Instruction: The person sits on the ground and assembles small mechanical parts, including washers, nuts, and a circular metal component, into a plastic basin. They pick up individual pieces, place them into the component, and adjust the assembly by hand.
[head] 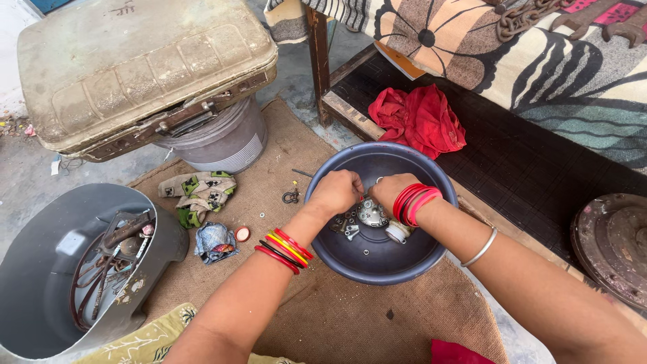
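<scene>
Both my hands reach into a dark round basin (337,259) on a burlap mat. My left hand (335,192) is closed, fingers curled over something small near the basin's far rim; what it grips is hidden. My right hand (389,189) is closed too, close beside the left, its fingers hidden behind the knuckles. Under the hands lie a round silver metal part (372,214), a white piece (398,232) and several small nuts and bolts (350,231). Red and yellow bangles circle both wrists.
A grey tub (40,269) holding tools and wires lies at the left. An old suitcase (145,67) rests on a bucket (226,145). Rags (202,192), a red cloth (421,121), a cot with patterned bedding (539,61) and a rusty disc (617,246) surround the mat.
</scene>
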